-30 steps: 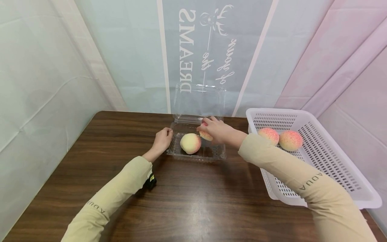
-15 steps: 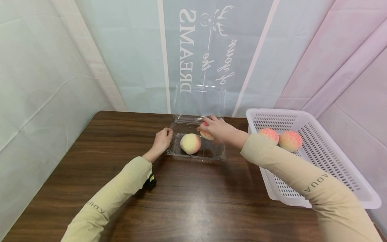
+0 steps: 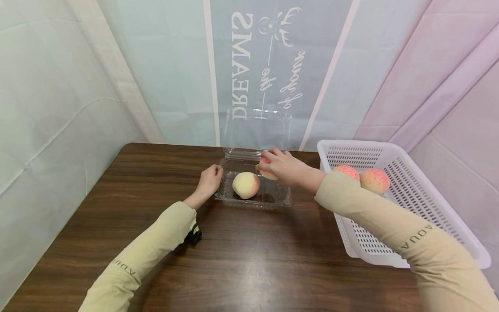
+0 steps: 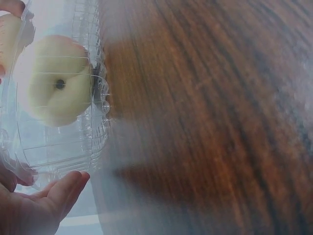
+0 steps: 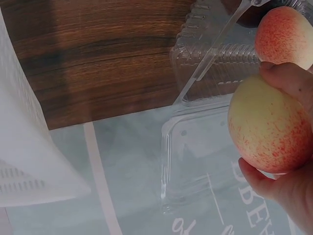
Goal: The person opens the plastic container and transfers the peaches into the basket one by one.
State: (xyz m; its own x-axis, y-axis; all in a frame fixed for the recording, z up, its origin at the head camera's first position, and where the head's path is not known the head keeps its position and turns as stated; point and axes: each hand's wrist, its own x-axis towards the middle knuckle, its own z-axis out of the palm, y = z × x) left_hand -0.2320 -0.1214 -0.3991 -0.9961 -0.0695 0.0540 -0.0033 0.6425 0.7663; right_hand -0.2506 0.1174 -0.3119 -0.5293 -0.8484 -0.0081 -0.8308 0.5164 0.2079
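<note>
A clear plastic clamshell box (image 3: 255,204) stands near the table's back edge, its lid (image 3: 257,130) raised behind it. My left hand (image 3: 210,180) pinches the left rim of the box, thumb and fingers (image 4: 68,191) at its edge. One pale yellow peach (image 3: 244,185) with a pink side sits in the box, its stem hollow showing in the left wrist view. Over the right half of the box, my right hand (image 3: 286,168) grips a second peach (image 5: 269,127), speckled red, between thumb and fingers. Part of that peach is hidden by the hand in the head view.
To the right stands a white perforated plastic basket (image 3: 354,142) with two red-speckled peaches, one (image 3: 375,181) beside the other (image 3: 347,172). My right forearm passes over its near-left part. Lettered cloth (image 3: 241,65) hangs behind the brown wooden table (image 3: 241,251).
My right hand has shifted slightly right with the peach in it, and its sleeve has moved right across the basket. The left hand and the box have stayed in place.
</note>
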